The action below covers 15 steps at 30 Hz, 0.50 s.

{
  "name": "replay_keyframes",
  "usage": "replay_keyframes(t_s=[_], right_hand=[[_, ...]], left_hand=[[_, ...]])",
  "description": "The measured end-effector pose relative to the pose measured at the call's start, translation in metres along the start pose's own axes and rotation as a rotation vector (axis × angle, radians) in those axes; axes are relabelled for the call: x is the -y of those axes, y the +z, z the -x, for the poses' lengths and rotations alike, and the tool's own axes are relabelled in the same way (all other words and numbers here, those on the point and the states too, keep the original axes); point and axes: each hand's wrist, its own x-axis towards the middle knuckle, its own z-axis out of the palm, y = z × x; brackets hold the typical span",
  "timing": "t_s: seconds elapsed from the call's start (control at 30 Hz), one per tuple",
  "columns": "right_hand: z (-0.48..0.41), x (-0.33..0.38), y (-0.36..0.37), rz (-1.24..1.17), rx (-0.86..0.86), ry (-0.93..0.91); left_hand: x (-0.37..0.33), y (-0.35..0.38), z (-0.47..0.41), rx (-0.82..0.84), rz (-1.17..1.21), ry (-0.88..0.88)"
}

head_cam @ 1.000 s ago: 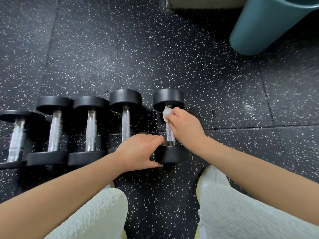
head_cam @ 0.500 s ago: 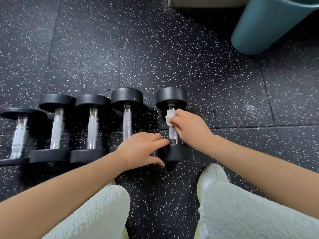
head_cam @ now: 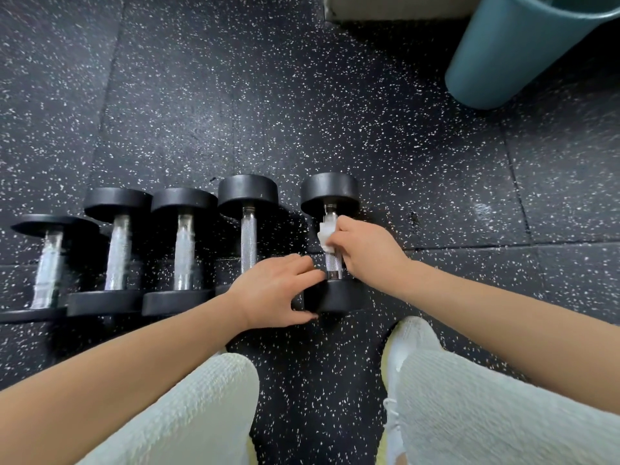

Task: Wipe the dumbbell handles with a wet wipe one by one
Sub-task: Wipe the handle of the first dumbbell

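- On the black speckled rubber floor (head_cam: pixel 335 95) we see five dumbbells lying side by side in a row, their handles running away from us.
- The rightmost dumbbell (head_cam: pixel 330 193) sits a little apart from the other four, with one black head far from us and the other near our knees.
- Our right hand (head_cam: pixel 365 253) is clenched around the upper part of that dumbbell's handle (head_cam: pixel 332 266), with the white wet wipe (head_cam: pixel 325 233) pinched between the fingers and the metal.
- A crumpled edge of the wipe sticks out on the left side of the fist, just below the far head.
- The lower stretch of the knurled handle shows bare beneath the fist.
- Our left hand (head_cam: pixel 275 290) lies palm down with the fingers loosely spread; its fingertips touch the near head (head_cam: pixel 339 297) of the same dumbbell and the thumb rests at that head's lower edge, so it braces rather than grasps anything.
- That hand also covers the near end of the second dumbbell from the right (head_cam: pixel 248 196).
- The three dumbbells to the left (head_cam: pixel 183 203) lie close together, blurred at the picture's edge.
- A teal bin (head_cam: pixel 523 52) stands on the floor at the upper right, well apart from the row.
- Our pale ribbed trouser legs (head_cam: pixel 188 414) and a white shoe (head_cam: pixel 411 337) fill the bottom of the view.
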Motion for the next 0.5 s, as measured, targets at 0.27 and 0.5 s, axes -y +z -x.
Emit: replay_keyframes(t_s=[0.27,0.5], right_hand=[[-0.019,-0.007,0.005,0.034,-0.064,0.135],[0.009,-0.008,-0.014,-0.034,0.126,-0.127]], left_hand=[[-0.001,0.000,0.000,0.005,-0.038,0.031],[0.000,-0.002,-0.001,0.062,-0.060,0.018]])
